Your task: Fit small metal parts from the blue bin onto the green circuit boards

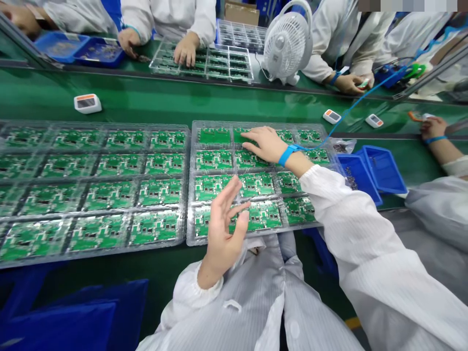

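Observation:
A clear plastic tray (189,195) with rows of green circuit boards lies in front of me. Over its back rows is my right hand (268,144), palm down, with a blue wrist strap (288,153) and cord. Its fingers reach out at a circuit board (238,132) in the back row, which they partly cover; whether they touch it I cannot tell. My left hand (224,226) is raised above the tray's front edge, fingers stretched and thumb apart, holding nothing. The back-left circuit board (214,135) looks plainer than the others.
A second tray of circuit boards (161,192) adjoins on the left. Blue bins (383,168) stand at right, one with small parts. White-and-orange devices (87,103) sit on the green belt (204,100). Across it are co-workers' hands (186,48), another tray and a white fan (287,44).

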A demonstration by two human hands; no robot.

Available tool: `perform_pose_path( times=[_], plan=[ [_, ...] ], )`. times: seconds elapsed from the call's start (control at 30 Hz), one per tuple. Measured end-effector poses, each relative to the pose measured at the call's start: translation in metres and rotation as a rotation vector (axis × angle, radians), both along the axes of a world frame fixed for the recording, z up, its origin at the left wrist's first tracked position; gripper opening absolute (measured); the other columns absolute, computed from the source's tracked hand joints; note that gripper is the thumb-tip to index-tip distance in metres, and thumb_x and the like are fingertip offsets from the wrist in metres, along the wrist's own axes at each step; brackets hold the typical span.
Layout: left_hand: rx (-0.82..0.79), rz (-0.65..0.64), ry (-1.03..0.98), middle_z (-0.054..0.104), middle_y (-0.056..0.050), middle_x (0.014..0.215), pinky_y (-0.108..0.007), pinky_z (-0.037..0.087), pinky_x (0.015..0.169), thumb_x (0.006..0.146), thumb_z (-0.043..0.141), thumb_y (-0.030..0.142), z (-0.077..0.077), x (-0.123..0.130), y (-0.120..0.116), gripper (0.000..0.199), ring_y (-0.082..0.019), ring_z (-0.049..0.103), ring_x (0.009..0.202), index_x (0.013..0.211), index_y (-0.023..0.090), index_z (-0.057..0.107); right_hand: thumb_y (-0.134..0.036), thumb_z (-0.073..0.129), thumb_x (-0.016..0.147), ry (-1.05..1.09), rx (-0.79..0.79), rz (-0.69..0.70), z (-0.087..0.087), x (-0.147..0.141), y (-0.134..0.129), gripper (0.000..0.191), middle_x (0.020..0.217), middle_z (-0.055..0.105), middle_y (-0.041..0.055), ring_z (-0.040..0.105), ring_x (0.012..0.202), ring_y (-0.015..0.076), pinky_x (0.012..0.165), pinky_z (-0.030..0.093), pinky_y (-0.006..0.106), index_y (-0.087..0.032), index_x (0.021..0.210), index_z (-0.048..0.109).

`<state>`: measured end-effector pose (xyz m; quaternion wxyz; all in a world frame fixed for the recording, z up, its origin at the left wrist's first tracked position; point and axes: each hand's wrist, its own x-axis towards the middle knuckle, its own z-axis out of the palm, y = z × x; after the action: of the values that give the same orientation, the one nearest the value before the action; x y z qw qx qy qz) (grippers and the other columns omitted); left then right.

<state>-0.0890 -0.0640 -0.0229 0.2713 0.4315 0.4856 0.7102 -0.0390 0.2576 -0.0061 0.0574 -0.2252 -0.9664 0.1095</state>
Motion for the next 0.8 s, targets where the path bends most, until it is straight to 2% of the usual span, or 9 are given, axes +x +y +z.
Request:
perform_pose_path(
  times=[0.07,0.2,0.27,0.43,0.5,0.6,0.67,0.8],
  plan=[
    [-0.010,0.002,0.010,0.047,-0.012,0.184,-0.048,0.072,0.115,0.115,0.064,0.030,0.000,0.000,0.000,0.058,-0.035,0.051,0.169,0.170,0.038,0.048,-0.046,0.057,0.116,0.080,-0.098,-0.004,-0.003,-0.003,-0.001,0.056,0.161,0.071,0.0199,0.063,0.153,0.0386,0.134,0.043,0.060,-0.014,0.161,0.070],
    [0.017,0.010,0.004,0.048,-0.012,0.183,-0.046,0.072,0.114,0.115,0.065,0.028,0.000,0.001,0.000,0.056,-0.034,0.054,0.167,0.168,0.038,0.050,-0.037,0.061,0.112,0.362,-0.349,-0.131,-0.012,-0.007,-0.004,0.046,0.156,0.074,0.0178,0.071,0.143,0.0309,0.126,0.056,0.050,-0.016,0.152,0.072],
    [0.024,0.012,0.004,0.049,-0.012,0.182,-0.045,0.072,0.113,0.115,0.064,0.028,0.001,0.004,0.002,0.053,-0.034,0.055,0.166,0.166,0.038,0.052,-0.033,0.062,0.110,0.449,-0.402,-0.164,-0.016,-0.011,-0.007,0.040,0.154,0.073,0.0189,0.074,0.135,0.0283,0.123,0.059,0.047,-0.017,0.145,0.073],
    [0.002,-0.002,0.036,0.047,-0.012,0.183,-0.046,0.072,0.112,0.116,0.063,0.030,0.006,0.010,0.007,0.048,-0.035,0.056,0.165,0.162,0.038,0.054,-0.024,0.069,0.104,0.431,-0.340,-0.181,-0.014,-0.026,-0.017,0.040,0.158,0.060,0.0242,0.079,0.114,0.0235,0.119,0.060,0.043,-0.009,0.140,0.075],
    [0.002,0.003,0.057,0.047,-0.012,0.182,-0.046,0.072,0.113,0.116,0.063,0.030,0.008,0.013,0.008,0.046,-0.035,0.057,0.165,0.161,0.038,0.056,-0.020,0.070,0.102,0.438,-0.363,-0.230,-0.009,-0.032,-0.018,0.039,0.154,0.065,0.0231,0.081,0.108,0.0226,0.115,0.062,0.041,-0.007,0.138,0.077],
    [0.014,0.007,0.085,0.048,-0.011,0.182,-0.046,0.071,0.115,0.115,0.064,0.029,0.012,0.017,0.010,0.046,-0.034,0.057,0.164,0.160,0.038,0.059,-0.027,0.074,0.104,0.401,-0.379,-0.268,-0.003,-0.037,-0.014,0.029,0.127,0.083,0.0176,0.083,0.109,0.0273,0.110,0.064,0.043,-0.009,0.124,0.085],
    [0.023,0.001,0.099,0.048,-0.011,0.181,-0.045,0.070,0.116,0.115,0.064,0.027,0.014,0.020,0.010,0.046,-0.034,0.057,0.164,0.160,0.038,0.059,-0.031,0.075,0.105,0.361,-0.364,-0.254,0.000,-0.038,-0.011,0.027,0.116,0.087,0.0155,0.083,0.112,0.0300,0.110,0.064,0.046,-0.011,0.118,0.088],
    [0.008,0.040,0.163,0.048,-0.010,0.181,-0.048,0.066,0.121,0.115,0.064,0.029,0.015,0.023,0.010,0.044,-0.034,0.055,0.166,0.159,0.038,0.060,-0.020,0.072,0.103,0.399,-0.263,-0.216,0.006,-0.026,-0.007,0.026,0.127,0.087,0.0145,0.081,0.117,0.0297,0.115,0.063,0.049,-0.015,0.123,0.089]
  ],
)
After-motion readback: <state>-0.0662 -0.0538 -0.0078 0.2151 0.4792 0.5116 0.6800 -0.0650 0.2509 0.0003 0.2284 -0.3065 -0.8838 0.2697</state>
